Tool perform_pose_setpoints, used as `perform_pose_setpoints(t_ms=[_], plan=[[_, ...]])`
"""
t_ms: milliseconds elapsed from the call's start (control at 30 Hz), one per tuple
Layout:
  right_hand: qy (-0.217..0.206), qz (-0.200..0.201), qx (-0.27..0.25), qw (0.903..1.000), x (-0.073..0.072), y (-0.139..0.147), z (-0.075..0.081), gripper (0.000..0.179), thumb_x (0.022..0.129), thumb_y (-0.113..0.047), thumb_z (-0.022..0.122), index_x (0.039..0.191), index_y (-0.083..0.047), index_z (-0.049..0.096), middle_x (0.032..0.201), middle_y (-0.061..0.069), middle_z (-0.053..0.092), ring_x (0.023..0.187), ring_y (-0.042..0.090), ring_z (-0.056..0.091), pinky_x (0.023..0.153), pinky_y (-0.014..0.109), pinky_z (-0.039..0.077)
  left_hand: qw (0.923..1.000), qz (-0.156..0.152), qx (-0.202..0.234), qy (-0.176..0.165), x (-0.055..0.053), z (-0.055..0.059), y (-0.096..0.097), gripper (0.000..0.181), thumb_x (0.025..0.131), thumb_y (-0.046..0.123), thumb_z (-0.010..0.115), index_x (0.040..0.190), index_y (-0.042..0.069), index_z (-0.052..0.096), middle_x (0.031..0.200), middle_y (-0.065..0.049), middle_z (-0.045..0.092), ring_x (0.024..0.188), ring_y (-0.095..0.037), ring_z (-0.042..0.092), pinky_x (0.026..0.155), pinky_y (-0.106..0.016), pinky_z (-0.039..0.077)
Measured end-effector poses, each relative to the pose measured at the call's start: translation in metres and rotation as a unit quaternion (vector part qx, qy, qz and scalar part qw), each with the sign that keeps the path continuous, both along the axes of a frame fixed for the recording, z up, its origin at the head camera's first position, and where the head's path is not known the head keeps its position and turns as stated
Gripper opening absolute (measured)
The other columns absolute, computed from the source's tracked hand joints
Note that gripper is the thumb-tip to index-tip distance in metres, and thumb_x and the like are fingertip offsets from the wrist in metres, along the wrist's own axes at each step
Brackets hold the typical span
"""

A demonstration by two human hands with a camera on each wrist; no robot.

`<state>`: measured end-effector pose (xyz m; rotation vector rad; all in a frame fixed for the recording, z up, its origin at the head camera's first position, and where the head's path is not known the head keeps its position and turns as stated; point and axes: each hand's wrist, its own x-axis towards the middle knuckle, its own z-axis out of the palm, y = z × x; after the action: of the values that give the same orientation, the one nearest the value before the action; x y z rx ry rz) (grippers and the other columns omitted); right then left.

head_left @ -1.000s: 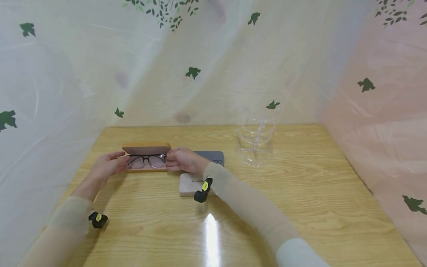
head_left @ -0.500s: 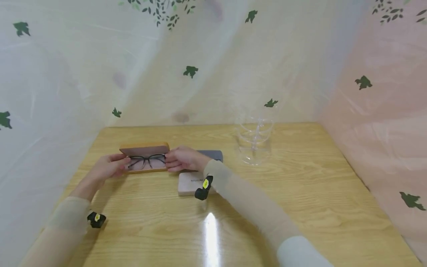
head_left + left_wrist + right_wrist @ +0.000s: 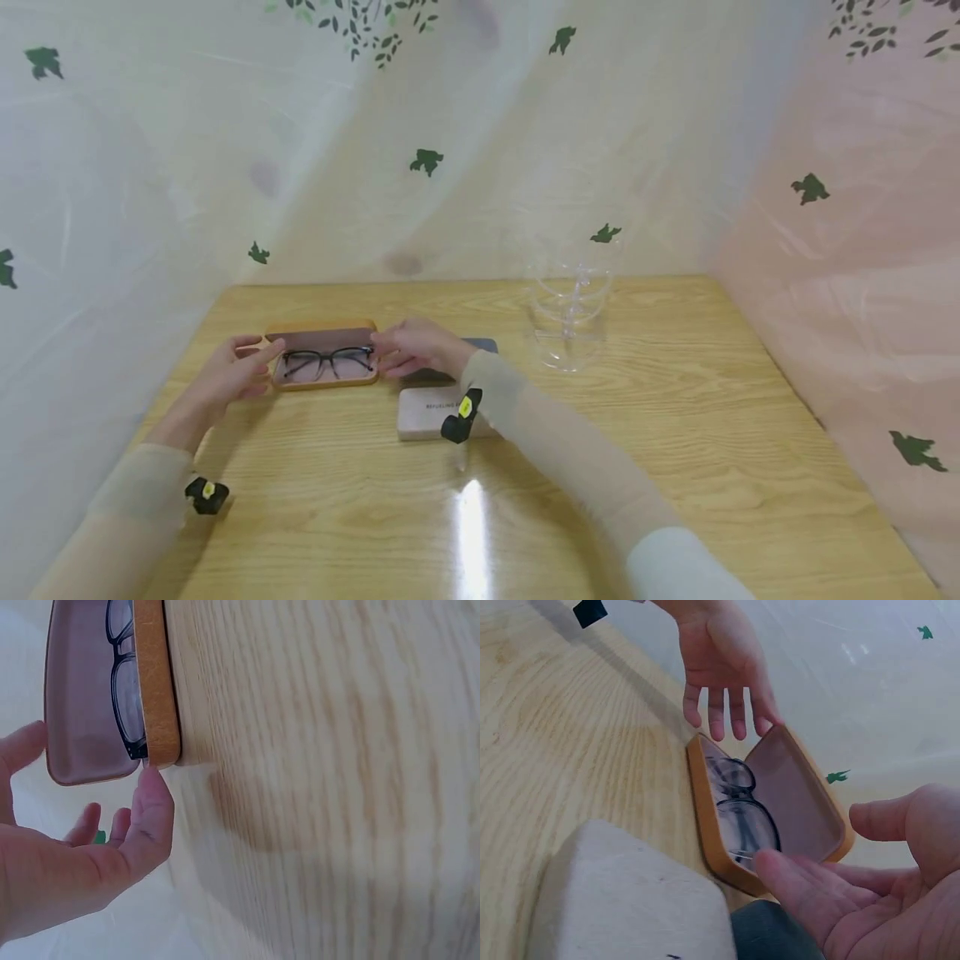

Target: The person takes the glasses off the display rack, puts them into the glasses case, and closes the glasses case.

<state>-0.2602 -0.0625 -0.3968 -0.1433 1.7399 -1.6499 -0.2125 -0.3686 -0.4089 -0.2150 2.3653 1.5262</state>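
Eyeglasses [image 3: 330, 361] with dark frames lie inside an orange-brown glasses case [image 3: 326, 384] with a mauve lining, at the table's far left. Its lid [image 3: 795, 791] is tilted back. At the case's left end is my left hand [image 3: 232, 371], fingers loosely extended; in the left wrist view one fingertip touches the case's corner and another is at the lid's edge. My right hand [image 3: 420, 346] is at the other end, fingers extended, thumb near the lid's corner and a fingertip by the base's corner. Neither hand is curled round the eyeglasses.
A pale, lettered glasses case [image 3: 423, 414] lies shut right of the orange-brown one, partly under my right wrist. Behind it is a dark grey case [image 3: 483, 344], mostly covered by my right hand. A clear tiered stand [image 3: 570, 321] stands farther right. Patterned fabric hangs around the table.
The case's lid has swung farther back, showing more of its lining. My left hand has moved slightly left, its fingers spreading. My right hand stays by the case's right end.
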Motion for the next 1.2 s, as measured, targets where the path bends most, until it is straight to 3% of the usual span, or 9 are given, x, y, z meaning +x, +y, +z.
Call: perform_pose_setpoints(t_ms=[67,200,367,567,967,1200], plan=[[0.014,-0.020,0.001,0.9997,-0.001,0.000,0.005,0.051,0.103,-0.023,0.062,0.142,0.009,0.051,0.140,0.026,0.055,0.121,0.039,0.061,0.098,0.048,0.053,0.9999,0.003,0.013,-0.002,-0.001,0.002,-0.001,0.105,0.099,0.062,0.050,0.159,-0.005,-0.004,0.160,-0.037,0.005,0.143,-0.052,0.025,0.098,-0.042,0.053],[0.015,-0.047,-0.018,0.9986,-0.002,0.000,0.010,0.070,0.102,-0.029,0.065,0.152,0.008,0.035,0.153,0.024,0.043,0.131,0.040,0.052,0.104,0.049,0.048,0.9996,-0.002,0.026,-0.013,-0.005,0.006,-0.001,0.105,0.098,0.068,0.043,0.159,-0.003,-0.006,0.162,-0.034,0.004,0.145,-0.050,0.021,0.103,-0.047,0.050],[0.020,-0.050,-0.016,0.9984,-0.002,-0.005,0.009,0.077,0.102,-0.037,0.064,0.156,0.004,0.029,0.160,0.020,0.033,0.139,0.040,0.043,0.108,0.048,0.044,0.9989,-0.006,0.035,-0.030,-0.010,0.006,0.000,0.108,0.097,0.072,0.037,0.158,-0.006,-0.007,0.162,-0.035,0.003,0.146,-0.050,0.019,0.107,-0.054,0.044],[0.027,-0.048,-0.001,0.9985,-0.004,-0.014,0.003,0.072,0.104,-0.043,0.057,0.153,0.004,0.035,0.154,0.026,0.039,0.137,0.041,0.045,0.107,0.049,0.045,0.9984,-0.013,0.031,-0.045,-0.015,0.004,0.002,0.108,0.097,0.075,0.032,0.158,-0.006,-0.004,0.161,-0.037,0.009,0.146,-0.050,0.023,0.111,-0.058,0.038],[0.023,-0.046,0.029,0.9983,-0.006,-0.021,-0.001,0.067,0.106,-0.042,0.052,0.153,0.003,0.036,0.150,0.028,0.042,0.134,0.040,0.049,0.103,0.047,0.050,0.9981,-0.021,0.019,-0.055,-0.019,0.005,0.003,0.101,0.099,0.072,0.026,0.159,-0.005,0.003,0.159,-0.037,0.015,0.137,-0.048,0.034,0.097,-0.048,0.051],[0.045,-0.060,0.044,0.9962,-0.007,-0.023,-0.008,0.058,0.107,-0.037,0.053,0.145,0.006,0.047,0.133,0.025,0.057,0.124,0.038,0.059,0.097,0.046,0.053,0.9980,-0.020,0.023,-0.055,-0.019,0.002,0.001,0.098,0.100,0.071,0.030,0.159,-0.005,0.010,0.158,-0.035,0.019,0.131,-0.043,0.039,0.091,-0.043,0.054]])
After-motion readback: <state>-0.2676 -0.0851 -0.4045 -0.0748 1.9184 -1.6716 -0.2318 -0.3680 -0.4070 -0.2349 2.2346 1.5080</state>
